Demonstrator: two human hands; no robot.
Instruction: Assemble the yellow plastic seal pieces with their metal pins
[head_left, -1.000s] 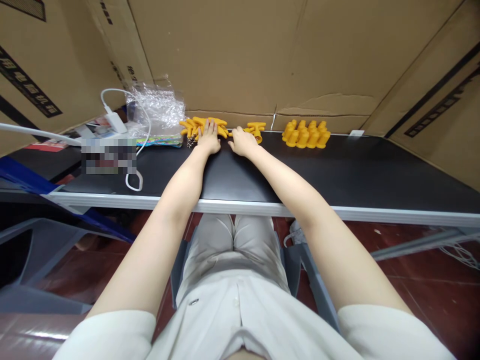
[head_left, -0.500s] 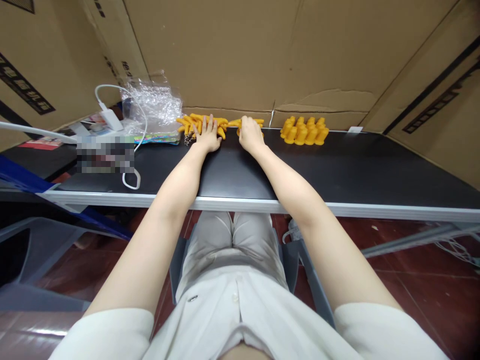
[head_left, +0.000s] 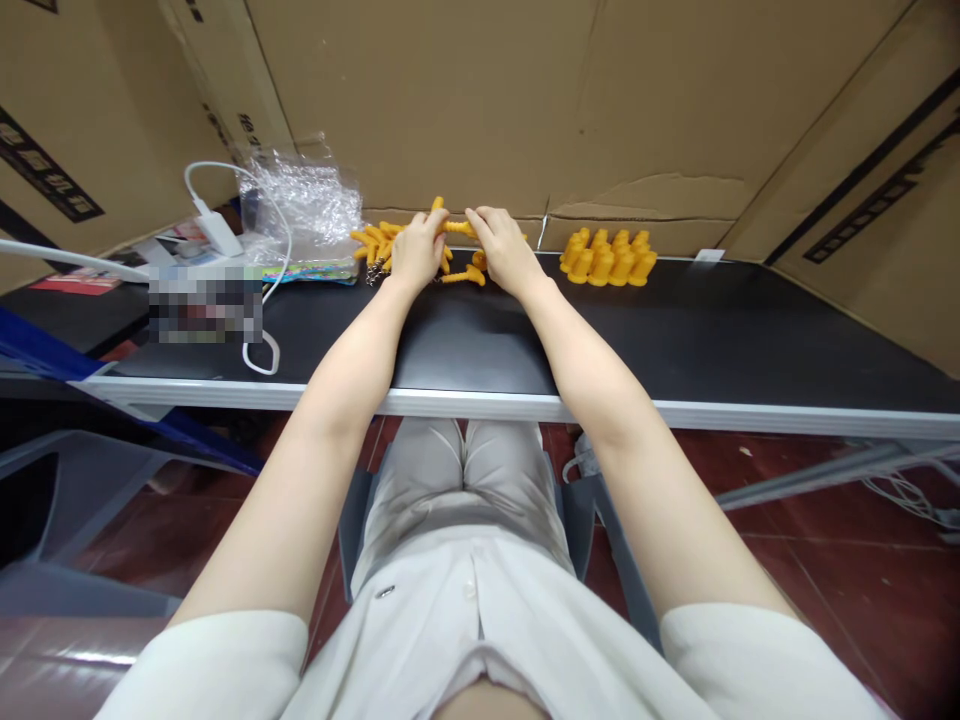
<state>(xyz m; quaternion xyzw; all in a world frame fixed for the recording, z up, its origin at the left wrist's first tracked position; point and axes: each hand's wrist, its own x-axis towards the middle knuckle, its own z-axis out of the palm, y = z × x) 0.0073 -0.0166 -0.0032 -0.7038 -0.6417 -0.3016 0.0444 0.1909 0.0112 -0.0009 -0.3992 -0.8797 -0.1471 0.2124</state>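
My left hand [head_left: 417,252] is closed around the handle of a yellow T-shaped screw [head_left: 458,228], whose ridged shaft points right. My right hand [head_left: 504,248] is closed at the far end of that shaft; its fingers hide whatever else they may grip. Below the hands, a second yellow T-shaped screw [head_left: 469,276] lies on the black tabletop, with a small yellow part [head_left: 479,260] beside it. Left of and partly behind my left hand is a pile of similar yellow pieces [head_left: 369,243], with small metal chains [head_left: 374,273] at its front.
Several yellow bottle-shaped pieces [head_left: 609,262] stand grouped at the right. Clear plastic wrap [head_left: 304,205], a white cable [head_left: 291,245] and a colourful packet [head_left: 319,272] lie at the left. Cardboard [head_left: 465,110] walls the table's back; a metal edge [head_left: 472,404] runs along its front.
My left hand has risen from the pile and closed on a T-shaped screw. My right hand has met it at the shaft's end. Another screw now shows on the table below.
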